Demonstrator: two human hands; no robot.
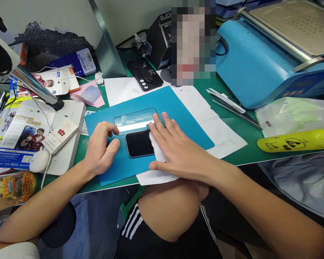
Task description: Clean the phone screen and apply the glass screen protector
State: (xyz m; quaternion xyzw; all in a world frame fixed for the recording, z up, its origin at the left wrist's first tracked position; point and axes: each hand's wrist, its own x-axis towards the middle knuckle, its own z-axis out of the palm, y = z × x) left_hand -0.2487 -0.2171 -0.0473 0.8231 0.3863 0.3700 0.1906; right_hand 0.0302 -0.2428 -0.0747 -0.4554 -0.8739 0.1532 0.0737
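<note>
A black phone (138, 143) lies screen-up on a blue work mat (183, 118). My left hand (101, 147) rests beside the phone's left end, fingers curled, fingertips touching the mat and the phone's edge. My right hand (175, 147) lies flat with fingers stretched out, pressing a white wipe (157, 153) onto the right part of the phone. Just behind the phone sits a clear screen protector sheet (133, 120) with a white strip.
A blue machine (259, 61) stands at the back right, with a yellow bag (297, 141) in front of it. Tweezers (229, 104) lie on white paper. Product boxes, a white mouse (39, 160) and a lamp arm (32, 86) crowd the left. A black phone case (145, 73) lies behind.
</note>
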